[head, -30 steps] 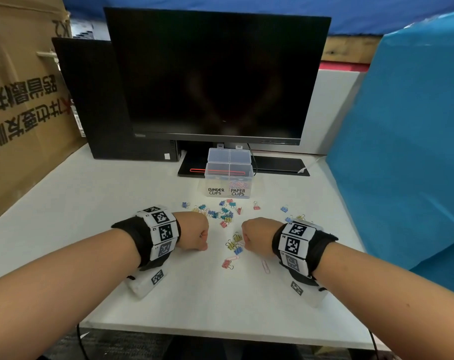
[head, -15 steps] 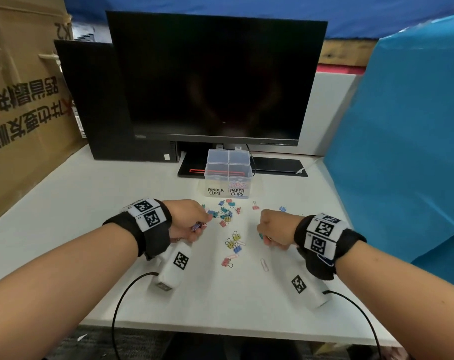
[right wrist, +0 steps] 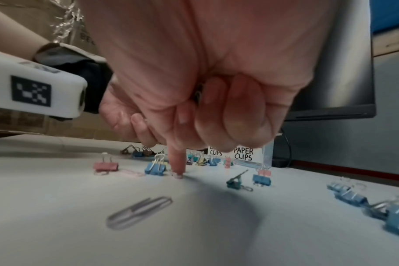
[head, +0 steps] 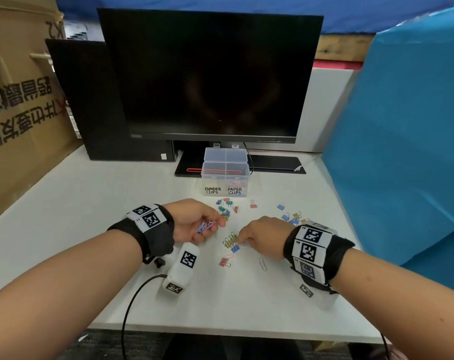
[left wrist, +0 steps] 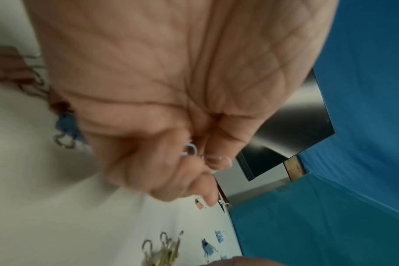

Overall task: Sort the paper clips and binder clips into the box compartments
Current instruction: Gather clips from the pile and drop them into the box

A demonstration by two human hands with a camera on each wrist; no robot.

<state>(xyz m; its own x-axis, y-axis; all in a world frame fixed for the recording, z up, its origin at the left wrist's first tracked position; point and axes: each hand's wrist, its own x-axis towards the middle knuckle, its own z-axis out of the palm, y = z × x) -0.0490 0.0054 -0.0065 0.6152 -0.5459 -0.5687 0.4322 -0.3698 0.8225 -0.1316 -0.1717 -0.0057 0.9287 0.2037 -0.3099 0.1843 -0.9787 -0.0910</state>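
Observation:
A clear two-compartment box (head: 225, 175) stands at the back, labelled BINDER CLIPS on the left and PAPER CLIPS (right wrist: 243, 154) on the right; coloured paper clips lie in the right compartment. My left hand (head: 215, 224) is turned sideways and grips a small bunch of pink and blue paper clips (head: 206, 226), one blue loop (left wrist: 191, 149) showing between thumb and fingers. My right hand (head: 242, 241) presses its index fingertip (right wrist: 177, 169) onto a small clip on the table, beside a blue binder clip (right wrist: 155, 168). Its other fingers are curled, with a metal glint in the palm.
Coloured binder clips are scattered in front of the box (head: 224, 210) and to the right (head: 289, 218). A pale paper clip (head: 262, 263) lies near my right wrist. Behind stand a monitor (head: 210, 74) and a black case (head: 91, 105); cardboard (head: 18, 100) is left, blue sheet (head: 402, 126) right.
Both hands were closed fists side by side; they moved forward and apart. The left hand turned to show its paper clips, and the right index finger came down onto the table.

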